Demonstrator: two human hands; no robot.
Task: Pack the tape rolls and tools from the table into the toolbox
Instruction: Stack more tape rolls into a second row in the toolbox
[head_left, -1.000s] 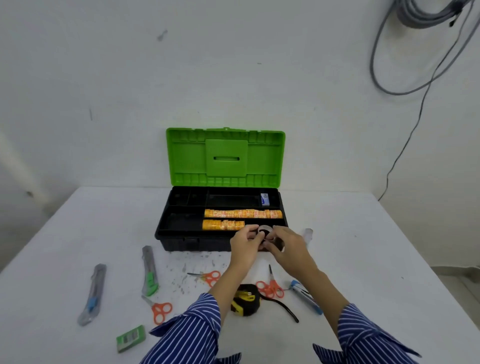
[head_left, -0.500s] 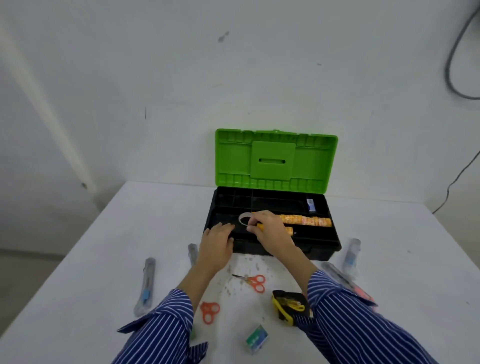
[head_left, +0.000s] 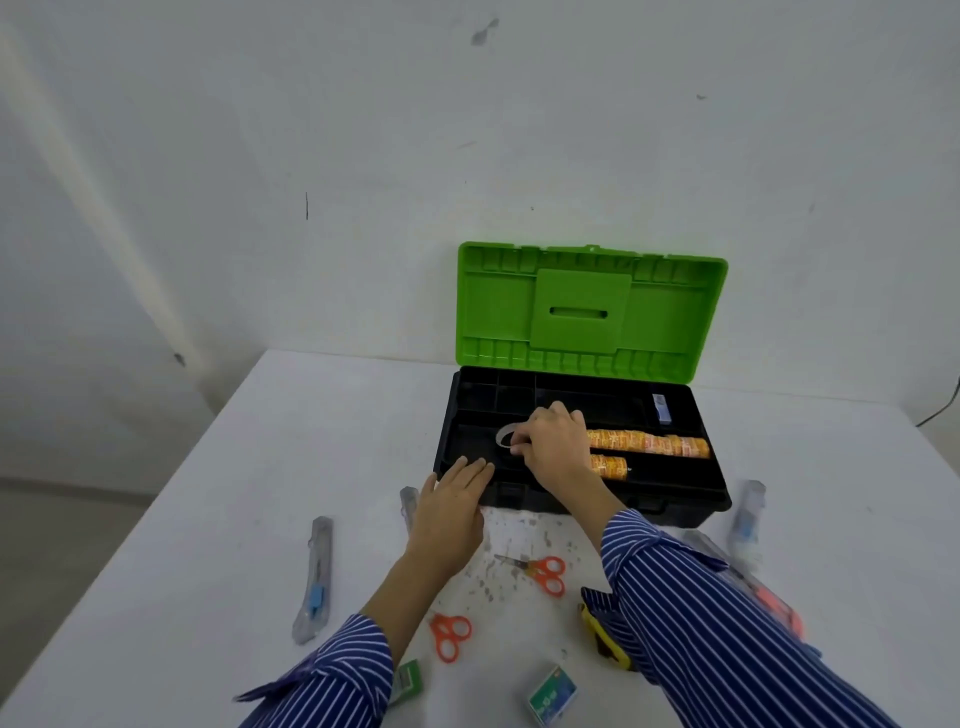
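Observation:
The black toolbox (head_left: 675, 499) stands open on the white table, its green lid (head_left: 589, 306) upright against the wall. My right hand (head_left: 550, 441) reaches into the tray's left part and pinches a clear tape roll (head_left: 505, 434). Two rows of orange tape rolls (head_left: 649, 443) lie in the tray to the right of that hand. My left hand (head_left: 452, 506) lies flat, fingers straight, on the box's front left edge. Orange scissors (head_left: 545, 570) and a second pair (head_left: 449, 634) lie on the table in front.
A utility knife (head_left: 314, 584) lies at the left, another (head_left: 746, 517) right of the box. A yellow tape measure (head_left: 602, 636) peeks from under my right sleeve. Small green boxes (head_left: 552, 695) sit near the front edge. A blue item (head_left: 661, 408) rests in the tray's back right.
My right hand carried the clear tape roll from the box's front edge into the left part of the tray. My left hand let go and settled flat on the front edge. The view swung left.

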